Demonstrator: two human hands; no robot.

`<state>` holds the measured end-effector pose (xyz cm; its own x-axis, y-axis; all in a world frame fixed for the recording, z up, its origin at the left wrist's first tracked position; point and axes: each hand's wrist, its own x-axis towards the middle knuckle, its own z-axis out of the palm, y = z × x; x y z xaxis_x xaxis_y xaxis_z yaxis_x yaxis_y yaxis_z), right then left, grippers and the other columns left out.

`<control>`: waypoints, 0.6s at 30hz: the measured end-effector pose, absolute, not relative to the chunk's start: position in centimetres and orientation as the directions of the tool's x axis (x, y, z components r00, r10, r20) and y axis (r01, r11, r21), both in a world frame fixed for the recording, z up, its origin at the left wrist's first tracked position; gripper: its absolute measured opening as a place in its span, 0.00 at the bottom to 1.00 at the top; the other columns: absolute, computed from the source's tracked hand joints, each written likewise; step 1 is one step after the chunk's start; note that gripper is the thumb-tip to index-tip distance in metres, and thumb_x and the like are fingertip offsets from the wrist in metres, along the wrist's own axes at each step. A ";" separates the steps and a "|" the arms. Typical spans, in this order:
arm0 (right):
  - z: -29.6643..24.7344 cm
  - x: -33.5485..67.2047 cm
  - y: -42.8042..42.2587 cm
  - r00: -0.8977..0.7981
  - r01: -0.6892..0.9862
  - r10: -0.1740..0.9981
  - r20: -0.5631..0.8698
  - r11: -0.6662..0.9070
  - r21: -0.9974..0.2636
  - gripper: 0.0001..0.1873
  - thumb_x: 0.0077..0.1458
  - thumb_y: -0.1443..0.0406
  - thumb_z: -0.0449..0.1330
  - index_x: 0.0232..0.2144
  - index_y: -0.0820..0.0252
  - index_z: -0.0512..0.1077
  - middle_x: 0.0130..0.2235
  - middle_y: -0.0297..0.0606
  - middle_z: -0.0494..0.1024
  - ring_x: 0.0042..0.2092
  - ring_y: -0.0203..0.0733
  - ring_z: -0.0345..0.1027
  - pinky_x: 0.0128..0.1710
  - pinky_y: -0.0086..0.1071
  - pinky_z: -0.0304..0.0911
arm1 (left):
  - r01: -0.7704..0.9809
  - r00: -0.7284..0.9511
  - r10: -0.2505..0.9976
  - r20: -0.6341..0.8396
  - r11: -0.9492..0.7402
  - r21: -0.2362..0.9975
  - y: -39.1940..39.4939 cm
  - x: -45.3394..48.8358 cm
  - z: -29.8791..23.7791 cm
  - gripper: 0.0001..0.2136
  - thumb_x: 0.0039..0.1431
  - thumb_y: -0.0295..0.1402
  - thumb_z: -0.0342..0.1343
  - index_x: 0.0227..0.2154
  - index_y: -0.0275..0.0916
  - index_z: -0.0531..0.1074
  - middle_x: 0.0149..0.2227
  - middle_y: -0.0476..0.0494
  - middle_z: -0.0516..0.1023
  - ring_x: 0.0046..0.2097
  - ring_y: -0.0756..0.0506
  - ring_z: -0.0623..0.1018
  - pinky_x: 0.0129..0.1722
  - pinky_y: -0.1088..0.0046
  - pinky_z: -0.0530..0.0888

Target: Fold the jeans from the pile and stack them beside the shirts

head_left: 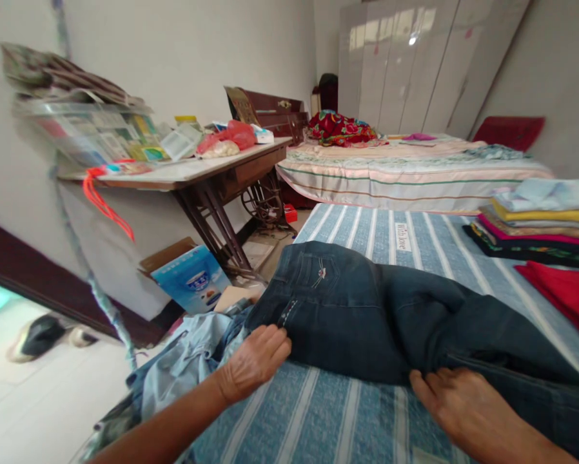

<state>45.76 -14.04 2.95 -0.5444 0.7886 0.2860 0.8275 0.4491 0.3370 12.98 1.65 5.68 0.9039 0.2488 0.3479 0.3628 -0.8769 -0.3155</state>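
Dark blue jeans (347, 303) lie sideways across a blue-and-white striped sheet (309, 412), the waist to the left and the legs running right. A back pocket with a small stitched emblem faces up. My left hand (258, 361) has its fingers closed on the near edge of the jeans by the waist and side pocket. At the near edge farther right, my right hand (458, 399) pinches the denim, where one leg is bunched and folded. The fingertips of both hands are partly hidden by the cloth.
To the left lies a heap of light blue clothes (187, 354). Folded clothes (541, 225) are stacked at right, beside a red garment (565, 296). A cardboard box (193, 277) stands under a sewing-machine table (197, 171). Behind is another bed (391, 174).
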 end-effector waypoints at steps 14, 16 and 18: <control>3.4 44.7 -14.5 -0.506 0.836 0.844 0.175 0.431 0.339 0.19 0.39 0.76 0.56 0.38 0.64 0.66 0.23 0.34 0.74 0.22 0.39 0.66 0.21 0.33 0.50 | 0.486 0.870 0.423 0.254 -0.821 -0.299 0.7 11.9 4.6 0.11 0.58 0.19 0.43 0.30 0.38 0.67 0.33 0.44 0.69 0.33 0.46 0.66 0.33 0.67 0.65; 3.2 44.4 -14.5 -0.487 0.841 0.863 0.133 0.423 0.338 0.18 0.41 0.76 0.56 0.39 0.65 0.66 0.25 0.35 0.74 0.23 0.39 0.66 0.21 0.33 0.51 | 0.527 0.847 0.463 0.263 -0.799 -0.290 0.3 11.9 4.1 0.11 0.57 0.18 0.43 0.30 0.38 0.67 0.34 0.44 0.69 0.34 0.45 0.66 0.33 0.67 0.65; 3.1 44.4 -14.5 -0.483 0.842 0.869 0.110 0.426 0.330 0.18 0.42 0.76 0.57 0.39 0.66 0.66 0.25 0.36 0.74 0.24 0.39 0.66 0.21 0.33 0.51 | 0.527 0.845 0.457 0.278 -0.800 -0.285 0.2 12.2 4.1 0.11 0.57 0.18 0.43 0.30 0.38 0.68 0.33 0.44 0.68 0.34 0.45 0.67 0.33 0.67 0.65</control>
<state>44.38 -14.48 3.10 -0.4828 0.8688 0.1099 0.8424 0.4264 0.3296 12.24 0.20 4.08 0.8447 0.4575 0.2778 0.5273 -0.8005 -0.2850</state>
